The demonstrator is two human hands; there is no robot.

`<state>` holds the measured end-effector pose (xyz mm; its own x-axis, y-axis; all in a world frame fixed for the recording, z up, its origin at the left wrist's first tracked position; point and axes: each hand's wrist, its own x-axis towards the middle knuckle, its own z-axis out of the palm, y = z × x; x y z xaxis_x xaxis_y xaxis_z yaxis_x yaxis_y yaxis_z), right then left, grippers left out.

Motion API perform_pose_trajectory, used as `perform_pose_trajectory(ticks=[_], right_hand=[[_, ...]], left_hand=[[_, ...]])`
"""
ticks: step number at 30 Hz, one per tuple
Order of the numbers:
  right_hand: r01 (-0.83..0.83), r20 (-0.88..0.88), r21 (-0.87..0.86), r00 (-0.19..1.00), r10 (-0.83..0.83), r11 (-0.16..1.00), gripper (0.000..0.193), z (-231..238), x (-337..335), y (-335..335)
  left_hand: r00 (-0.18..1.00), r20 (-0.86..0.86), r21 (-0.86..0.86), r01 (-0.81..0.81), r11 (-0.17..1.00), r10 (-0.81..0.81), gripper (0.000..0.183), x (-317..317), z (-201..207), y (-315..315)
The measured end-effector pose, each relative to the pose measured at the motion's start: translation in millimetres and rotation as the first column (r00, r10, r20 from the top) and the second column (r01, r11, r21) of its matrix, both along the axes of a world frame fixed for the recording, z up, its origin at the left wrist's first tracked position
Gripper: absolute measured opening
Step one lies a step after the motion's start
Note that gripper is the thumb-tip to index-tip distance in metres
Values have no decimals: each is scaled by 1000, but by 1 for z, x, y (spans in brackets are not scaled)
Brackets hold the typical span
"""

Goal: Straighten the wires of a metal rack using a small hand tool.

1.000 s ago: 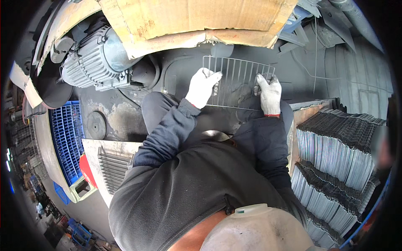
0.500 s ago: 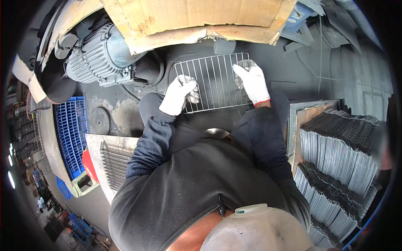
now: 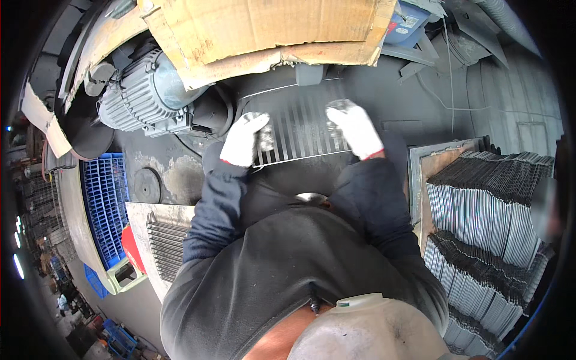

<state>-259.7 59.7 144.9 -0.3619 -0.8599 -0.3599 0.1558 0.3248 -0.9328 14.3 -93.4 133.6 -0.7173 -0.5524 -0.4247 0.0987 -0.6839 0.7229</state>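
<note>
Between my hands is a rectangular wire rack (image 3: pixel 300 132) with parallel bars, smeared by motion, in front of a grey block (image 3: pixel 309 74) below the cardboard. My left hand (image 3: pixel 243 139), in a white work glove with dirty grey fingers, is closed around the rack's left edge. On its right edge my right hand (image 3: pixel 355 129), gloved the same way, is closed too. Both thumbs lie on top; the other fingers are partly hidden behind the bars. The rack's near edge lies above my lap.
A cardboard sheet (image 3: pixel 270 30) overhangs the far side. An electric motor (image 3: pixel 147 90) stands at far left. Many wire racks are stacked in bundles (image 3: pixel 480 204) at right. More racks (image 3: pixel 165 246) lie on a board at left, near a blue plastic crate (image 3: pixel 105 204).
The rack's bars have gone from sharp to streaked, so it is moving quickly in my hands. Both hands have shifted slightly left in the picture, as has the view of the surroundings.
</note>
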Motion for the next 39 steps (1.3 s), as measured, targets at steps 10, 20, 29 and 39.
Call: perform_pose_trajectory(ticks=[10,20,29,39], right_hand=[[196,112,-65,976,-188,979,33,5,-14,32],[61,147,-34,988,-56,998,21,-3,3,-6],[27,67,-57,997,-23,998,20,-5,16,-9],[293,184,-97,944,-272,951,25,-12,-28,31]], left_hand=[[1000,-4,71,26,997,-26,15,-35,-10,7],[997,-55,74,63,995,-59,16,-3,-9,-16],[990,121,-10,-70,998,71,16,14,-13,-8],[995,91,-19,46,999,-44,13,-60,-14,-7]])
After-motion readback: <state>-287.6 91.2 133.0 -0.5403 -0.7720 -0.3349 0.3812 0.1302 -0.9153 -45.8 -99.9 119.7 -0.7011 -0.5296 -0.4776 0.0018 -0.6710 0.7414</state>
